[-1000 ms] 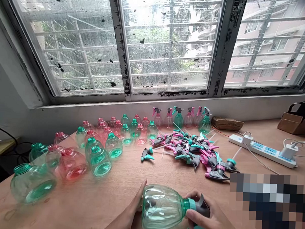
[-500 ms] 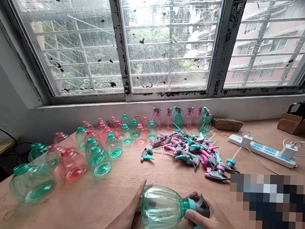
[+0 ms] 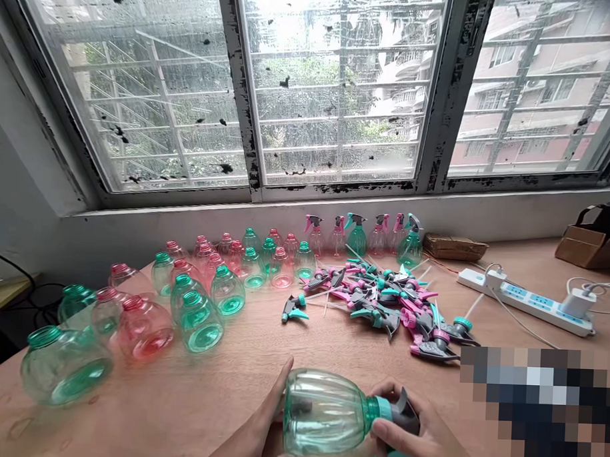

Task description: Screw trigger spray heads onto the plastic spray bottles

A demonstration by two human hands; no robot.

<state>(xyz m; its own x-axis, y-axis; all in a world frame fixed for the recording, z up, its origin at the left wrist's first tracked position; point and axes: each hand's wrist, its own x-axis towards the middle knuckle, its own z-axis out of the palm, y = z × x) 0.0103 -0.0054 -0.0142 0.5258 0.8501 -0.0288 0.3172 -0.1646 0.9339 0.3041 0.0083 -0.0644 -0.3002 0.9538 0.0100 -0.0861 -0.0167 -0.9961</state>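
Note:
A clear green spray bottle [image 3: 323, 412] lies sideways between my hands at the bottom middle, its base to the left. My left hand [image 3: 265, 420] is closed round the base end, with part of its fingers hidden behind the bottle. At the neck, my right hand [image 3: 418, 426] grips the teal collar [image 3: 383, 408] of the grey and teal spray head [image 3: 403, 413], thumb in front and fingers behind. The head sits on the bottle's mouth; how tight it is I cannot tell. Beyond my hands lies a pile of loose pink, teal and grey spray heads [image 3: 373, 291].
Open green and red bottles [image 3: 199, 325] stand along the left and back. Several bottles with heads fitted [image 3: 356, 238] line the wall below the window. At the right are a white power strip [image 3: 525, 299], cables and a brown package [image 3: 454, 247]. A blurred patch covers the lower right.
Almost nothing differs. Both hands stay on the bottle, which has turned slightly about its long axis.

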